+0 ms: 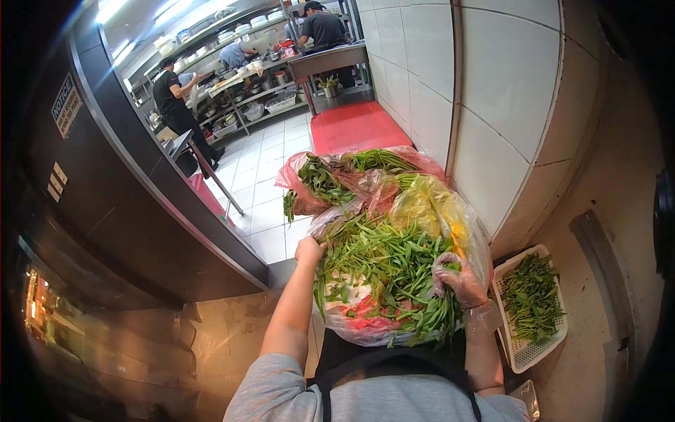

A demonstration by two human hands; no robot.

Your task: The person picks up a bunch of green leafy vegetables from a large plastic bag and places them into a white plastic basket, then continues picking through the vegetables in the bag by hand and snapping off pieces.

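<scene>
A wide heap of leafy green vegetables (380, 264) with long stems lies on clear plastic bags in front of my body. My bare left hand (309, 251) is closed at the heap's left edge, apparently on the plastic bag (329, 224); its fingertips are partly hidden. On the right, my right hand (460, 281) wears a clear plastic glove and curls round a bunch of the greens. Behind the heap sit more bundled greens (320, 179) in pinkish plastic and a yellow plastic bag (422, 204).
A white perforated basket (517, 362) of greens stands on the right. Beyond the heap is a red board (358, 126) beside a tiled wall (485, 70). Several people work near metal shelves in the back, one person (172, 95) at the left. A dark wall panel (105, 183) flanks my left.
</scene>
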